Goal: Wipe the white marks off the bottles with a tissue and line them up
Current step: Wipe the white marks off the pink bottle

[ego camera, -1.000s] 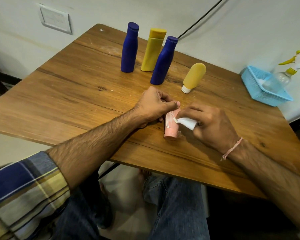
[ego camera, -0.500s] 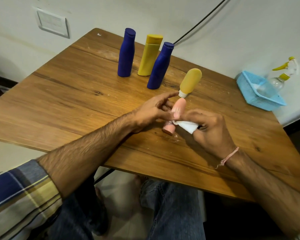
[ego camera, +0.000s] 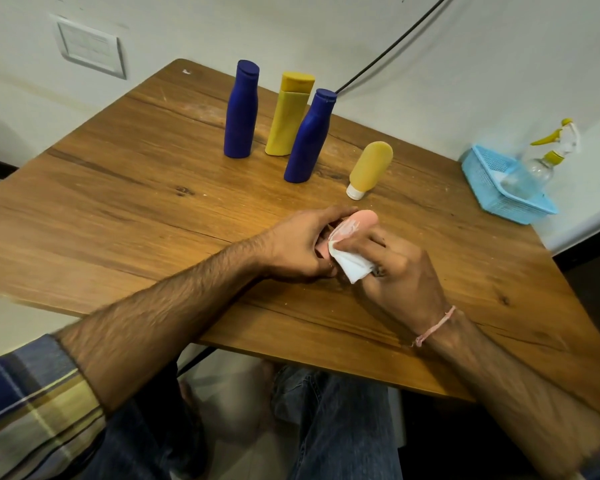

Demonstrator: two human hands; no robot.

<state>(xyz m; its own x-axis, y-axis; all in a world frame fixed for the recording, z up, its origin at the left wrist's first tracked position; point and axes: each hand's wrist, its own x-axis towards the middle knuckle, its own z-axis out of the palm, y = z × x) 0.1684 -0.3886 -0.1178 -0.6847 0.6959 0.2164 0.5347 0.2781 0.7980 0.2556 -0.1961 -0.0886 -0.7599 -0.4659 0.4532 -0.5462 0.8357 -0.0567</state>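
5 bottles [ego camera: 240, 109] [ego camera: 289, 114] [ego camera: 309, 136] [ego camera: 371, 166] [ego camera: 355, 221], seemingly 1 tissue [ego camera: 349, 265]

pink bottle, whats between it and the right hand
A white tissue, pinched by the right hand and held against the white-smeared side of the pink bottle. The head view shows it.

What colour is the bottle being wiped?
The bottle is pink, smeared with white; the head view shows it.

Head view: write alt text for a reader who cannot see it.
A person's left hand grips a pink bottle smeared white while the right hand pinches a tissue against it, over a wooden table. Behind stand two blue bottles and two yellow bottles.
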